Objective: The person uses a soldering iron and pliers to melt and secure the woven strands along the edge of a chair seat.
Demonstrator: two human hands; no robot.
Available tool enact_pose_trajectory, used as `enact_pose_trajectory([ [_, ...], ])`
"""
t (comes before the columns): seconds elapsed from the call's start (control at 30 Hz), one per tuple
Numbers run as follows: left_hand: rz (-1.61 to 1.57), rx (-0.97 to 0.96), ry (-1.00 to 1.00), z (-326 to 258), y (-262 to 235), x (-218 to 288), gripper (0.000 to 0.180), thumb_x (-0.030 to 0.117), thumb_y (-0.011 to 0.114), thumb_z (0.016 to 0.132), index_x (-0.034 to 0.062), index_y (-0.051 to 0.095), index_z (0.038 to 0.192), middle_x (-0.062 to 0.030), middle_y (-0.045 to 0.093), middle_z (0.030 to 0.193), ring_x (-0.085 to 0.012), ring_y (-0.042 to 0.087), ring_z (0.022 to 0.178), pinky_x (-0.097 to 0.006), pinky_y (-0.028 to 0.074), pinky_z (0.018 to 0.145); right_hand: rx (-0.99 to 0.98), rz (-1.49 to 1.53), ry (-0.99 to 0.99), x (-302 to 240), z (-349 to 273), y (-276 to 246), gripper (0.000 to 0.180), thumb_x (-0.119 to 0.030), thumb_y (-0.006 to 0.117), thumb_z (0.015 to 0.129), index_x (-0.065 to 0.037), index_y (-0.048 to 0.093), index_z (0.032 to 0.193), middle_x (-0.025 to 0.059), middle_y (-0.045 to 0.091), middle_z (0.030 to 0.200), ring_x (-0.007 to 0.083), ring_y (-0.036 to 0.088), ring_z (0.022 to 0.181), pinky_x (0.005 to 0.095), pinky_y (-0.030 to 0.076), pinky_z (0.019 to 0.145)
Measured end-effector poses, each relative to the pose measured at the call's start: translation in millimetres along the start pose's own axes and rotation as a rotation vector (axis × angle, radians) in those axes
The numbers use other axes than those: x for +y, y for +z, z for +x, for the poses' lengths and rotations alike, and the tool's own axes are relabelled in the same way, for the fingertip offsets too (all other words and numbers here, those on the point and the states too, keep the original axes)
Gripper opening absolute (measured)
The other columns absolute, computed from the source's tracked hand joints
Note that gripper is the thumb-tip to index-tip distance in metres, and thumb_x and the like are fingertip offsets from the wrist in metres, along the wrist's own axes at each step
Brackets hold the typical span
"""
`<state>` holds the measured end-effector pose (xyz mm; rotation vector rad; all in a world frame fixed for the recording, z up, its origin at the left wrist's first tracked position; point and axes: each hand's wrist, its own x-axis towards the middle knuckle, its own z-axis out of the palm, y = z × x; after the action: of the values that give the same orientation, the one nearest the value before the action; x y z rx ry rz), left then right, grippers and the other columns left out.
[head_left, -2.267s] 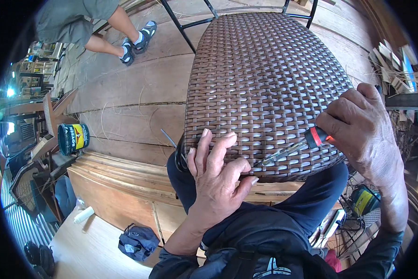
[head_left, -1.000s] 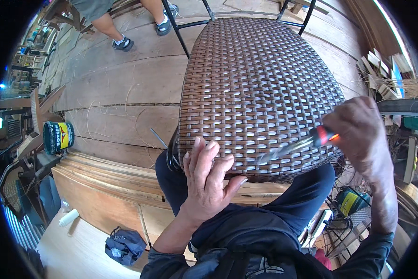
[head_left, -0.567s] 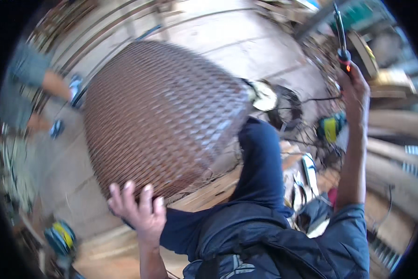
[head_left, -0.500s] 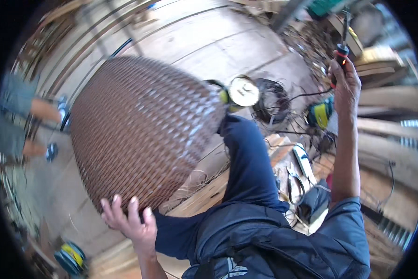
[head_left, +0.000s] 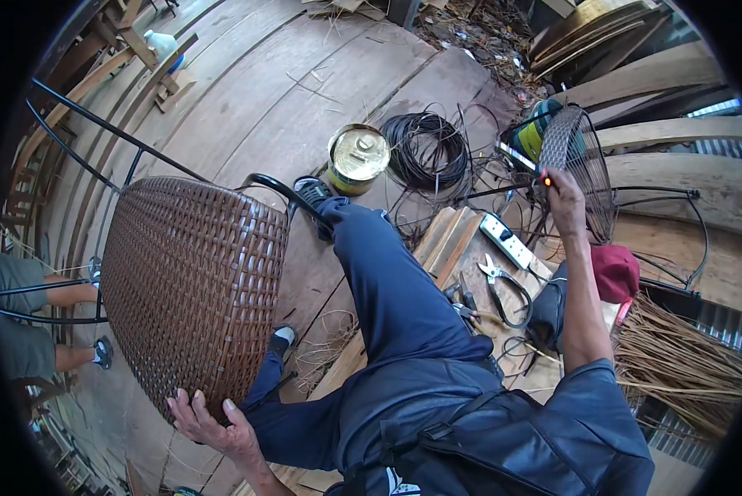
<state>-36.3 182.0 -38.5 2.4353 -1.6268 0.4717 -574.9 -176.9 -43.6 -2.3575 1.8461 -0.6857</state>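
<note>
A brown woven wicker chair (head_left: 193, 281) with black metal legs (head_left: 123, 136) lies tipped over at my left, its woven side facing up. My left hand (head_left: 218, 426) grips its near lower edge, fingertips and thumb on the weave. To the right, my right hand (head_left: 565, 202) is raised and closed round the dark, red-ringed handle of a screwdriver (head_left: 521, 159), its metal shaft pointing up and left. The screwdriver is apart from the chair. The undersides of the fingers on my left hand are partly hidden.
An open tin can (head_left: 359, 161) and a coil of dark strand (head_left: 425, 153) stand beyond my knee. Pliers (head_left: 503, 289) and a white power strip (head_left: 507, 241) lie on a board. A bundle of cane (head_left: 677, 355) lies right. Another person's legs (head_left: 65, 293) are at left.
My right hand has come down and left with the screwdriver, whose shaft now points up-left. The chair has turned and shifted left, and its legs now show. My left hand stays at its edge.
</note>
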Motion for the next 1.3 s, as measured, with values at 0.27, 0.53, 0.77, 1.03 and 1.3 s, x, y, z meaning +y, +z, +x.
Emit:
enact_pose_trajectory([
  [0.27,0.016,0.007,-0.092,-0.7,3.6,15.0,0.048,0.021,0.059,0.089,0.0088,0.046,0.133,-0.0106,0.043,0.143,-0.0334,0.035,0.137,-0.058,0.022,0.111,-0.195,0.0,0.302,48.0,-86.8,16.9,0.032,-0.01,0.06,0.081,-0.008,0.063,0.113,0.015,0.06,0.091,0.0306,0.059,0.087,0.0371,0.046,0.078],
  [0.53,0.017,-0.007,-0.115,-3.0,0.4,19.3,0.054,0.019,0.06,0.088,0.0088,0.041,0.137,-0.0106,0.041,0.145,-0.0343,0.034,0.137,-0.06,0.02,0.11,-0.345,-0.111,0.466,57.8,-131.2,-1.2,0.03,-0.011,0.063,0.079,-0.007,0.063,0.109,0.0182,0.061,0.091,0.0344,0.059,0.086,0.0397,0.046,0.077],
  [0.77,-0.014,0.007,-0.186,-2.5,4.2,21.7,0.056,0.024,0.058,0.092,0.0079,0.038,0.141,-0.0101,0.042,0.145,-0.0329,0.034,0.138,-0.058,0.02,0.111,-0.078,0.12,0.455,69.4,-173.6,2.2,0.031,-0.008,0.065,0.079,-0.005,0.063,0.11,0.0157,0.064,0.094,0.0286,0.062,0.091,0.0361,0.047,0.083],
  [1.03,0.004,-0.011,-0.204,3.7,2.2,29.2,0.056,0.025,0.058,0.091,0.0079,0.038,0.141,-0.0102,0.042,0.145,-0.0327,0.033,0.138,-0.058,0.019,0.112,-0.187,0.119,0.41,31.4,-165.9,22.5,0.033,-0.003,0.064,0.08,-0.006,0.062,0.112,0.0157,0.063,0.098,0.0289,0.061,0.093,0.0359,0.046,0.085],
  [1.3,-0.024,-0.073,-0.259,7.5,0.2,22.4,0.056,0.033,0.052,0.092,0.0046,0.042,0.139,-0.0141,0.04,0.146,-0.0366,0.03,0.139,-0.057,0.017,0.111,-0.07,0.328,0.096,87.4,-33.6,99.1,0.035,0.005,0.058,0.08,-0.003,0.06,0.115,0.0109,0.062,0.104,0.0252,0.06,0.097,0.0348,0.046,0.09],
])
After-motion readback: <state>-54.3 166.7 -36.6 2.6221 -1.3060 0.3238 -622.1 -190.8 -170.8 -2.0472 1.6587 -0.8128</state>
